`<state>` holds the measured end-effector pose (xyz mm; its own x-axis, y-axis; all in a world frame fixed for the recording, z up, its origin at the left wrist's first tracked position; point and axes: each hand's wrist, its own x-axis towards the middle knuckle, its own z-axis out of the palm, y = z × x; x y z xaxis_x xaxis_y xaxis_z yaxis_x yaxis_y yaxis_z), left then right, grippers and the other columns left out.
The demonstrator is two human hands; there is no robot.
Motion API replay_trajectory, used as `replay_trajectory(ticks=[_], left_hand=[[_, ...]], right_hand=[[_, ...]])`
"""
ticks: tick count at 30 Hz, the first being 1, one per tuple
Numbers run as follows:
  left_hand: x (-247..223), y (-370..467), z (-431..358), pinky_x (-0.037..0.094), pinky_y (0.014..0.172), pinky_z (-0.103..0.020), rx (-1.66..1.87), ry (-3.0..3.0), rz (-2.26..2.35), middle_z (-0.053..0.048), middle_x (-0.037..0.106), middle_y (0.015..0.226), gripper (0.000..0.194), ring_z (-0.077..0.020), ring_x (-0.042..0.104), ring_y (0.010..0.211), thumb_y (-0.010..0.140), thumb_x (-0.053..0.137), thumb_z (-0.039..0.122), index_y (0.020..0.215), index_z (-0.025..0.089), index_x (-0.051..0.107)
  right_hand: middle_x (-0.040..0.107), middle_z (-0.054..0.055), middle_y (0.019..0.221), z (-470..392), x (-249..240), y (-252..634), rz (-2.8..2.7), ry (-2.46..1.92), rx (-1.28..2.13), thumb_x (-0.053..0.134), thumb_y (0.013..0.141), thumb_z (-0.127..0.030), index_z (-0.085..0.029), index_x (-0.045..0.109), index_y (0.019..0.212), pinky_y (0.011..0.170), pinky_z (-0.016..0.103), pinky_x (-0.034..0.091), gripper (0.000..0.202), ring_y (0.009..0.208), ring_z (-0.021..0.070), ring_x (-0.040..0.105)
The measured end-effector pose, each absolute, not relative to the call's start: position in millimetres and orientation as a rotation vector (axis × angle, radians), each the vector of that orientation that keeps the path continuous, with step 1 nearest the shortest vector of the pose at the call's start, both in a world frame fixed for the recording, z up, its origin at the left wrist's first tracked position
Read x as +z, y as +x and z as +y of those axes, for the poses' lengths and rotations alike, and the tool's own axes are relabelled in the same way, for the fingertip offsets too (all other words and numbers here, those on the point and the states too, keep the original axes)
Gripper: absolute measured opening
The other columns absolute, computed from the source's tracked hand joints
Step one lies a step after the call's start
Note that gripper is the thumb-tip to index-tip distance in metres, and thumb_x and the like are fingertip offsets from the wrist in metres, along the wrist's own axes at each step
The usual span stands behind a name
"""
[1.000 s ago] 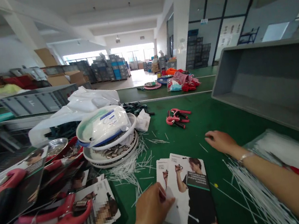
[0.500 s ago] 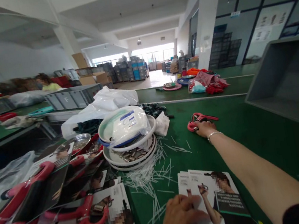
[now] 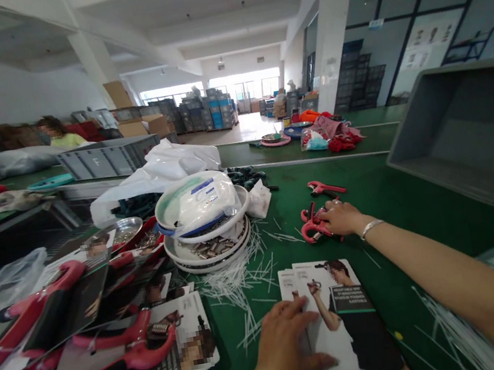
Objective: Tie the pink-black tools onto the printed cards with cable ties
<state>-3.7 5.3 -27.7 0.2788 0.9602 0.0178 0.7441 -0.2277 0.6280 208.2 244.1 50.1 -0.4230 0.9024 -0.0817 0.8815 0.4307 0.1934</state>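
My left hand (image 3: 281, 341) lies with fingers spread on the edge of a small stack of printed cardboard cards (image 3: 322, 325) at the front of the table. Farther forward, my right hand (image 3: 342, 217) has its fingers closed on a red-and-black hand grip strengthener (image 3: 314, 228). Just behind that one, a second red grip strengthener (image 3: 328, 188) rests on the green tabletop. At the left, several more red-and-black grip strengtheners (image 3: 146, 346) lie piled with their printed cards (image 3: 198, 340).
Stacked white bowls (image 3: 212, 256) hold metal springs and a plastic bag. White plastic ties (image 3: 240, 285) are strewn beside them, with another bundle (image 3: 458, 326) under my right forearm. A large grey bin (image 3: 470, 126) stands at the right. A person (image 3: 59, 134) is far left.
My right hand has come slightly nearer with a grip strengthener, and a second one now shows behind it. My left hand's fingers have spread on the cards. The view has shifted a little right.
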Motion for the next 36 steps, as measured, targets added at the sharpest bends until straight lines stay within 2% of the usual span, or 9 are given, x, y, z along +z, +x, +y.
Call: replay_trajectory(ticks=[4,8,13,16,24,27,30,34,36], left_hand=[[-20,-4,5,0.033,0.103,-0.048,0.535,2.037,1.557,0.001,0.048,0.138,0.069,-0.0320,0.042,0.124,0.054,0.074,0.061,0.117,0.036,0.060],[-18,-6,6,0.034,0.103,-0.047,0.536,2.043,1.560,0.002,0.049,0.138,0.069,-0.0312,0.043,0.123,0.053,0.075,0.060,0.116,0.036,0.060],[-23,-8,8,0.034,0.103,-0.047,0.575,2.047,1.569,0.002,0.050,0.136,0.071,-0.0309,0.044,0.123,0.051,0.076,0.059,0.115,0.035,0.061],[-26,-8,9,0.034,0.103,-0.047,0.605,2.058,1.566,0.001,0.051,0.136,0.071,-0.0307,0.044,0.122,0.051,0.076,0.059,0.115,0.033,0.061],[-26,-7,5,0.035,0.103,-0.046,0.672,2.075,1.566,0.000,0.051,0.135,0.067,-0.0293,0.045,0.121,0.054,0.076,0.056,0.114,0.031,0.061],[-26,-6,3,0.035,0.102,-0.044,0.716,2.044,1.552,-0.004,0.054,0.132,0.068,-0.0286,0.046,0.119,0.052,0.079,0.052,0.112,0.026,0.061],[-25,-9,2,0.039,0.099,-0.042,0.805,1.969,1.527,-0.008,0.057,0.125,0.077,-0.0274,0.050,0.115,0.051,0.081,0.043,0.119,0.021,0.053],[-19,-17,2,0.036,0.102,-0.040,0.838,1.913,1.354,-0.011,0.048,0.134,0.097,-0.0271,0.047,0.119,0.050,0.081,0.040,0.134,0.020,0.037],[-17,-21,2,0.036,0.102,-0.039,0.826,1.915,1.301,-0.010,0.050,0.133,0.089,-0.0269,0.047,0.120,0.054,0.080,0.039,0.132,0.022,0.041]], right_hand=[[0.044,0.012,0.136,246,51,216,2.529,1.501,0.194,0.051,0.082,-0.029,-0.031,0.057,0.122,0.092,0.052,0.034,0.041,0.125,0.0342,0.037],[0.060,0.011,0.119,239,57,218,2.549,1.467,0.172,0.060,0.076,-0.023,-0.025,0.062,0.113,0.093,0.047,0.034,0.036,0.112,0.0304,0.051],[0.065,0.016,0.108,195,80,217,2.616,1.617,0.182,0.036,0.092,-0.035,-0.013,0.056,0.116,0.077,0.036,0.044,0.037,0.096,0.0276,0.062],[0.066,0.010,0.108,151,97,211,2.683,1.664,0.151,0.026,0.096,-0.037,-0.019,0.051,0.122,0.073,0.029,0.044,0.040,0.092,0.0218,0.064],[0.070,0.013,0.090,64,101,176,2.587,1.579,-0.042,0.038,0.086,-0.019,-0.016,0.062,0.104,0.069,0.031,0.043,0.030,0.083,0.0249,0.066],[0.068,0.013,0.103,47,86,175,2.628,1.575,-0.140,0.041,0.081,-0.014,-0.016,0.061,0.109,0.079,0.030,0.044,0.034,0.096,0.0235,0.063],[0.062,0.014,0.116,28,68,178,2.727,1.702,-0.471,0.047,0.076,-0.017,-0.019,0.053,0.123,0.083,0.033,0.047,0.047,0.103,0.0244,0.061],[0.063,0.007,0.097,2,45,183,2.428,2.004,-1.433,0.048,0.078,-0.034,-0.024,0.041,0.125,0.041,0.025,0.047,0.048,0.054,0.0157,0.064],[0.061,0.004,0.093,-4,41,189,2.329,2.046,-1.695,0.047,0.079,-0.043,-0.023,0.044,0.119,0.035,0.024,0.043,0.045,0.046,0.0130,0.059]])
